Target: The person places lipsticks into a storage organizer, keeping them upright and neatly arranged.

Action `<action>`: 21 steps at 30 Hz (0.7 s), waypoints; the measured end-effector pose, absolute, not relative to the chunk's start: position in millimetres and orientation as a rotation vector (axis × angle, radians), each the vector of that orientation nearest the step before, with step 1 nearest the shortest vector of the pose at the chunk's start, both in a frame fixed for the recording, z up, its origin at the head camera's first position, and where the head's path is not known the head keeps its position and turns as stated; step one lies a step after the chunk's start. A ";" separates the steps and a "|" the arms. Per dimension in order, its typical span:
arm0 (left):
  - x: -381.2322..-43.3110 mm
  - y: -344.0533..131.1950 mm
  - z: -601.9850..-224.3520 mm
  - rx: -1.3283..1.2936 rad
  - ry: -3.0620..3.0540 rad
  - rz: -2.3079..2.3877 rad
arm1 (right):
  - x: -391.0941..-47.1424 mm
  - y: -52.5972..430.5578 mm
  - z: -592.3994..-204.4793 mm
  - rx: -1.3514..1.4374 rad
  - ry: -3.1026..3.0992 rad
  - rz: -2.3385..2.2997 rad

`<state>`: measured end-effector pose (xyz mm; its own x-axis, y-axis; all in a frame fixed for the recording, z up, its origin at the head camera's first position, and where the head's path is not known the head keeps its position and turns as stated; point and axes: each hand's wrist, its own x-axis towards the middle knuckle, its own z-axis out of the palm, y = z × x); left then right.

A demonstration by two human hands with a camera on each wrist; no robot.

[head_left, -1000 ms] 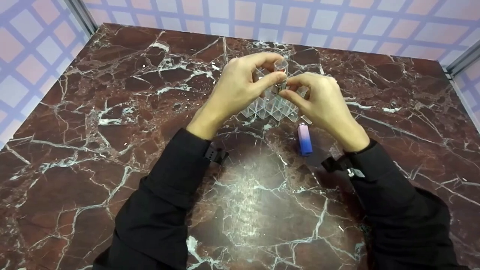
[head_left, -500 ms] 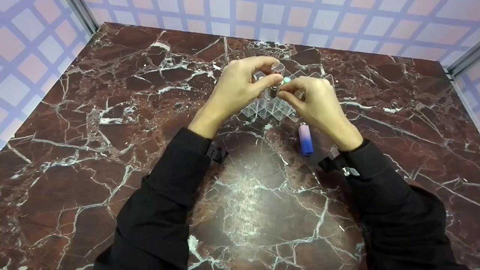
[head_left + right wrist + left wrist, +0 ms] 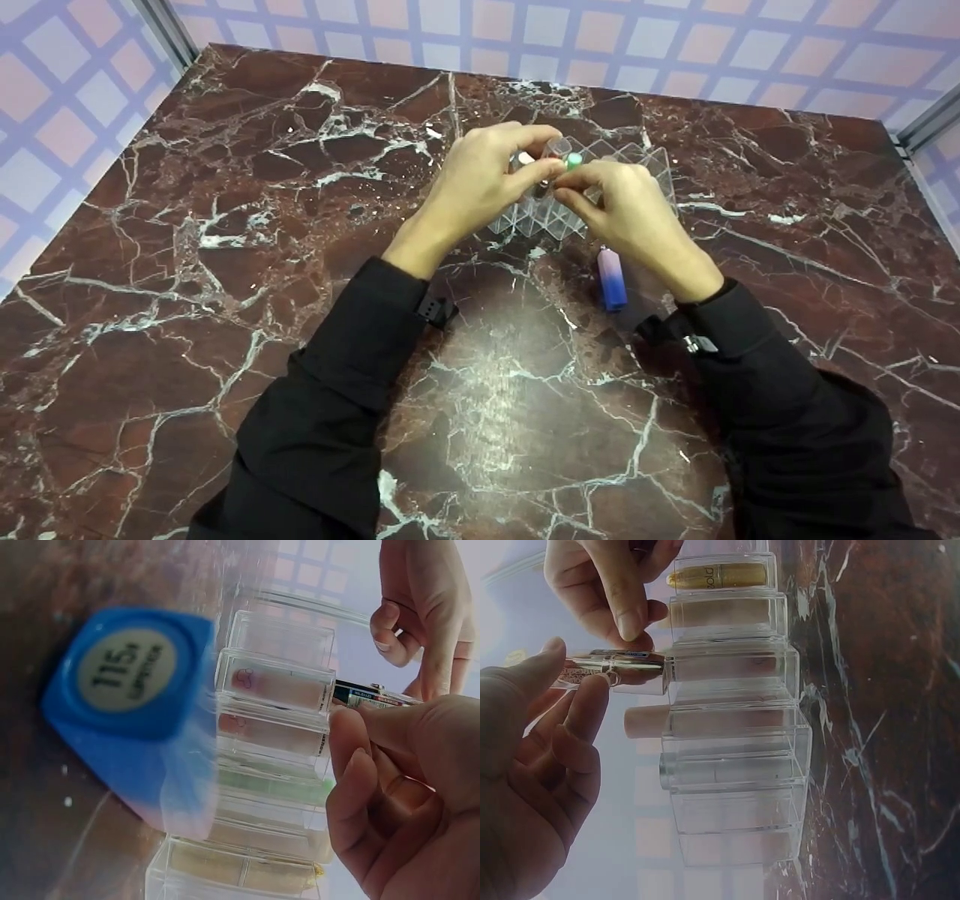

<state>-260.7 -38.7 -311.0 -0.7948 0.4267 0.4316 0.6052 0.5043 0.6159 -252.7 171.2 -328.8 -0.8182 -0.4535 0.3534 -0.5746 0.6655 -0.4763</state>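
My left hand (image 3: 480, 172) pinches a shiny metallic lipstick tube (image 3: 641, 667) with a clear end. The tube's lower end meets the mouth of a compartment in the clear lipstick organizer (image 3: 735, 814). In the right wrist view the lower part of the lipstick (image 3: 360, 694) looks dark, with a printed label. My right hand (image 3: 630, 206) has thumb and forefinger at that lower end, against its side; whether they pinch it is hidden. Several compartments hold tubes, among them a gold lipstick (image 3: 727, 576) and a green-capped tube (image 3: 574, 160).
A pink-to-blue lipstick (image 3: 611, 281) lies on the dark marbled table (image 3: 300, 315), in front of the organizer near my right wrist. Its blue end (image 3: 127, 667) carries a round "LIPSTICK" label. A checkered panel (image 3: 525, 37) stands behind the table.
The lipstick has come down and slightly left, with my left hand lowering it onto the organizer. My right hand has shifted left and a little down beside it. The pink-to-blue lipstick has stayed put.
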 end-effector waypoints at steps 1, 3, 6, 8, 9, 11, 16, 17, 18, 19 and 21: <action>-261.2 -38.8 -311.6 -0.878 -2.521 -1.165 | -252.9 171.6 -328.9 0.843 -2.684 0.871; -262.0 -38.9 -312.4 -0.861 -2.531 -1.157 | -253.0 172.1 -328.7 0.856 -2.691 0.871; -263.2 -39.1 -313.5 -0.844 -2.540 -1.152 | -252.7 172.4 -327.8 0.876 -2.697 0.867; -263.5 -39.3 -313.8 -0.832 -2.557 -1.148 | -252.2 172.4 -326.8 0.890 -2.701 0.861; -263.7 -39.4 -313.9 -0.829 -2.561 -1.146 | -251.8 172.4 -326.2 0.893 -2.708 0.852; -264.0 -39.4 -314.1 -0.819 -2.577 -1.132 | -251.5 172.9 -325.8 0.901 -2.724 0.829; -264.3 -39.0 -316.1 -0.799 -2.603 -1.103 | -251.9 174.7 -326.8 0.923 -2.753 0.754; -264.6 -38.8 -316.9 -0.803 -2.601 -1.103 | -252.1 175.0 -327.2 0.929 -2.752 0.744; -264.6 -38.5 -317.5 -0.807 -2.603 -1.106 | -252.4 175.3 -327.6 0.932 -2.751 0.736; -264.7 -38.2 -318.0 -0.811 -2.603 -1.106 | -252.7 175.5 -328.1 0.935 -2.751 0.731; -265.0 -38.0 -319.1 -0.826 -2.595 -1.110 | -252.4 175.9 -328.3 0.941 -2.750 0.727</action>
<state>-265.0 -38.0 -319.1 -0.8236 0.4156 0.3860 0.5662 0.5617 0.6033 -252.4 175.9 -328.3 -0.7930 -0.5386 0.2846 -0.6089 0.6865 -0.3975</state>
